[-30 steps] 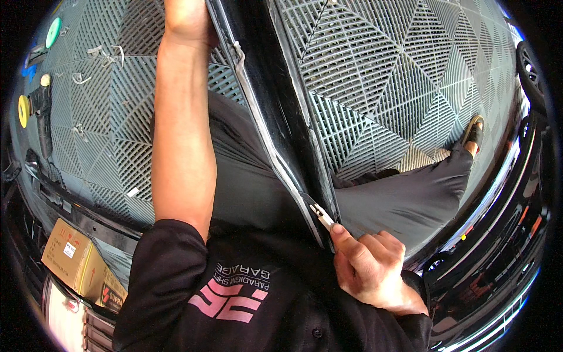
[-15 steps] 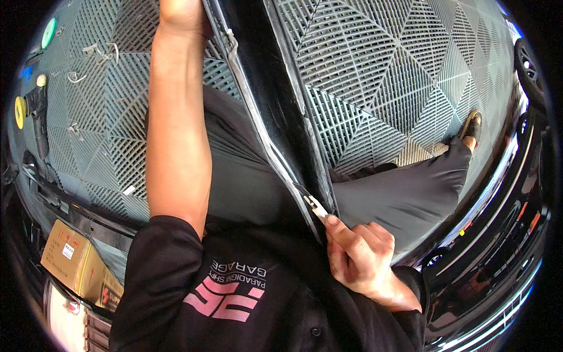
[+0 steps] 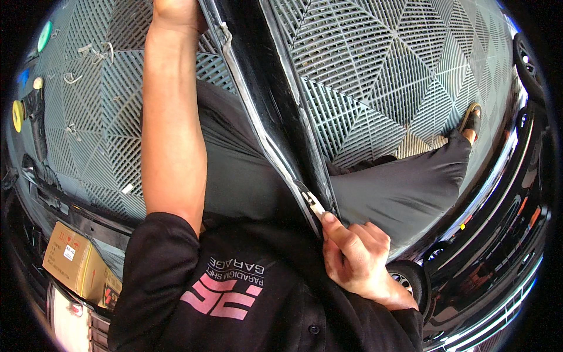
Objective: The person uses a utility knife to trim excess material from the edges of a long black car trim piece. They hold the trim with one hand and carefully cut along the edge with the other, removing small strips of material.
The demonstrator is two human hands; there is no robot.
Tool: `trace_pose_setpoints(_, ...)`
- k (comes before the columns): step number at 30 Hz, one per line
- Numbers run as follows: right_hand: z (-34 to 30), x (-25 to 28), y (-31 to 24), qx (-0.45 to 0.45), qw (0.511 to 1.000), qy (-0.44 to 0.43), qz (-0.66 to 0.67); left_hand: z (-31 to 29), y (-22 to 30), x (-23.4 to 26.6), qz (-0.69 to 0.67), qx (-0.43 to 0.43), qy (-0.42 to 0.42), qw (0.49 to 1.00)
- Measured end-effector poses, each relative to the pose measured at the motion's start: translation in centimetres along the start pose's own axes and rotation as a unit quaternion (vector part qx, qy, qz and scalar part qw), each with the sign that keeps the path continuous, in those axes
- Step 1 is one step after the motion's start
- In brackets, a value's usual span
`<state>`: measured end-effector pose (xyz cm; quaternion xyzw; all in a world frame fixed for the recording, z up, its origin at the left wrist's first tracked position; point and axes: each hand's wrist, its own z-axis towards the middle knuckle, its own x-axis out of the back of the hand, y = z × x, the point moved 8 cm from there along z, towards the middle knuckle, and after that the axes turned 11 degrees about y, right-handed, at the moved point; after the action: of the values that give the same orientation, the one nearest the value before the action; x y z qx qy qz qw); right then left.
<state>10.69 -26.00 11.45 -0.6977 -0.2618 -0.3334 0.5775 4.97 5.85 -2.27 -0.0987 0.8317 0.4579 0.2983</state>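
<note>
A long glossy black panel point(image 3: 272, 100), perhaps a car trim part, slants across my lap from the top toward my right hip. Its edges carry wrinkled silvery-grey strips point(image 3: 249, 108). My right hand point(image 3: 358, 252) is closed round a slim whitish cutter knife point(image 3: 315, 205), index finger stretched along it. The knife's thin dark tip meets the panel's near end, by the left edge strip. My left arm reaches straight up, and my left hand point(image 3: 175, 13) lies beside the panel's far end. Its fingers are cut off by the top of the picture.
Grey slatted floor tiles point(image 3: 358, 64) surround my legs, with pale curled scraps point(image 3: 97, 53) at the left. A black tool point(image 3: 38, 117) and a yellow roll point(image 3: 18, 115) lie at far left. A cardboard box point(image 3: 73, 258) stands lower left. A black car point(image 3: 492, 258) is at right.
The view has shifted slightly, so the panel and both arms sit a little further left. My right hand keeps its grip on the knife at the panel's near end.
</note>
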Motion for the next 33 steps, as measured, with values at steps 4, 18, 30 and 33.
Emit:
trace_pose_setpoints(4,-0.2,0.1,0.0,-0.006,1.000,-0.002,0.004,-0.2,0.1,-0.5,0.015,-0.028,-0.029,0.999)
trace_pose_setpoints(18,-1.5,0.4,0.3,-0.021,1.000,-0.002,0.000,-0.3,-0.5,-1.0,-0.019,0.036,-0.073,0.996)
trace_pose_setpoints(30,-2.6,0.7,0.3,-0.032,0.999,-0.011,0.003,-0.6,-0.4,-1.5,-0.022,0.028,-0.101,0.994)
trace_pose_setpoints(33,-2.8,0.8,0.2,-0.035,0.999,-0.016,0.001,-0.6,-0.5,-1.6,-0.034,0.050,-0.107,0.992)
